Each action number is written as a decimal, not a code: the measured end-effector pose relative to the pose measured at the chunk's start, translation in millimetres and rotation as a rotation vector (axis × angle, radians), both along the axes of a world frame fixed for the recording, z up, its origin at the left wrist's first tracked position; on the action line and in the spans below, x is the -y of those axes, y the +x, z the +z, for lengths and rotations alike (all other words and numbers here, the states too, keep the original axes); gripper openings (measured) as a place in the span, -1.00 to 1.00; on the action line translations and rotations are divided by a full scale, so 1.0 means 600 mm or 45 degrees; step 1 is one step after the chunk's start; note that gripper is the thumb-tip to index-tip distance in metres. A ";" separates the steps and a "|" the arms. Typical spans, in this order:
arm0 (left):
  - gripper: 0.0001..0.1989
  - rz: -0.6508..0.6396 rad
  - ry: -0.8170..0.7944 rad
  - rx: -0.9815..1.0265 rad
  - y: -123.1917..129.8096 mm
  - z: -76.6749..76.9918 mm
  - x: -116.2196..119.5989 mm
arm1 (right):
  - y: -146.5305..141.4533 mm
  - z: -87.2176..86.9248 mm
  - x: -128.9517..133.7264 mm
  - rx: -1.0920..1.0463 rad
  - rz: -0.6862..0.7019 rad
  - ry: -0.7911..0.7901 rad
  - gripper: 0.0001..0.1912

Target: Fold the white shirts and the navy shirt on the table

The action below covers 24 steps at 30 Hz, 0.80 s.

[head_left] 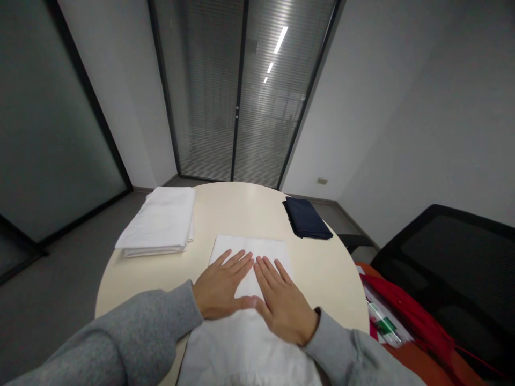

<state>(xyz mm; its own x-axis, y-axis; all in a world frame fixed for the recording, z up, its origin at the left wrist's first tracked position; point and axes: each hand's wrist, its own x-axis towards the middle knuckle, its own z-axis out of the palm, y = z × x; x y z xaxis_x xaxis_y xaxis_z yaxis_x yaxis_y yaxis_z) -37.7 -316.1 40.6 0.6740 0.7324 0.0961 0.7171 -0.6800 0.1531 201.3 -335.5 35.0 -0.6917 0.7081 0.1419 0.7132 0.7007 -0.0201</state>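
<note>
A white cloth [257, 244] lies on the round table in front of me, its near part spreading down to the bottom of the view. My left hand [223, 287] rests flat on it, fingers stretched toward the far edge. Beside it my right hand [284, 305] also lies flat on the cloth, fingers extended and leaning left. The thumbs meet at the middle, and the index fingertips nearly touch. Neither hand grips anything. Part of the cloth is hidden under the palms and forearms.
The cream round table [237, 206] holds a folded white cloth stack [161, 220] at left and folded dark navy cloth [306, 217] at right. A black mesh chair [450, 268] stands at right, with a red bag [410, 305] and a clear plastic package [384, 319] on its seat.
</note>
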 end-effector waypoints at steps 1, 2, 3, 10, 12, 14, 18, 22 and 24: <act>-0.13 -0.004 0.031 0.000 0.000 -0.003 0.001 | 0.005 0.002 0.020 -0.006 0.014 -0.019 -0.24; -0.16 -0.007 0.061 -0.001 0.000 -0.006 0.002 | 0.010 0.004 0.039 -0.012 0.028 -0.042 -0.24; -0.19 -0.007 0.086 -0.002 0.000 -0.009 0.003 | 0.015 0.007 0.057 -0.022 0.045 -0.067 -0.23; -0.27 -0.003 0.183 0.017 -0.001 -0.015 -0.002 | 0.037 0.042 0.125 -0.107 0.173 -0.202 -0.21; -0.27 0.001 0.181 0.013 0.001 -0.009 -0.002 | 0.039 0.046 0.129 -0.110 0.188 -0.211 -0.22; -0.30 0.029 0.195 0.001 0.008 -0.003 0.012 | 0.040 0.040 0.129 -0.095 0.196 -0.189 -0.23; -0.47 -0.024 0.457 -0.001 0.034 -0.014 0.088 | 0.041 -0.005 0.117 -0.029 0.236 -0.015 -0.20; -0.53 -0.204 0.903 0.018 0.044 -0.060 0.158 | 0.042 -0.049 0.108 -0.026 0.296 0.225 -0.31; -0.58 -0.204 0.996 0.020 0.039 -0.075 0.171 | 0.043 -0.042 0.105 -0.055 0.320 0.199 -0.43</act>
